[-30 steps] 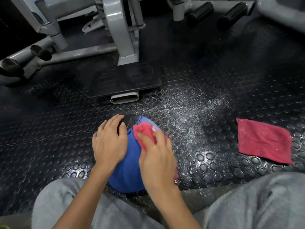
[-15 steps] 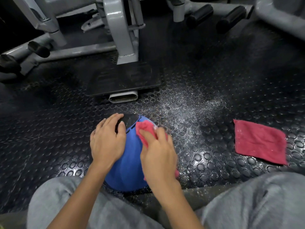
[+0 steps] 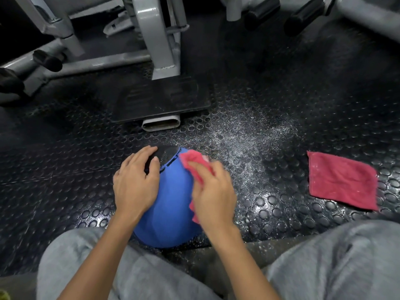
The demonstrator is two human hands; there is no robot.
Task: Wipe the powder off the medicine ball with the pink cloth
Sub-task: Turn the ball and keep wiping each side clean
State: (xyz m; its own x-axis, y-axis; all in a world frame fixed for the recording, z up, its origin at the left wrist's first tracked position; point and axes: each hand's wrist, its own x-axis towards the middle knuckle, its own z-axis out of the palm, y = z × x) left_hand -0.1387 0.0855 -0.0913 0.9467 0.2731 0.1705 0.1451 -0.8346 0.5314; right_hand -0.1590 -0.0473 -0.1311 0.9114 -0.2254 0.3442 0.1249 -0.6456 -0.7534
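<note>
Left hand (image 3: 135, 187) flat on blue ball (image 3: 173, 202), fingers spread. Right hand (image 3: 213, 195) presses pink cloth (image 3: 192, 161) against ball, fingers flat, blurred.

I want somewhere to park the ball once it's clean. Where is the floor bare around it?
Bare studded mat lies left of the left hand, up to the grey frame tube. Right of the medicine ball, a powder-dusted strip runs to the spare red cloth. Crowded: black footplate ahead, trouser legs behind.
</note>
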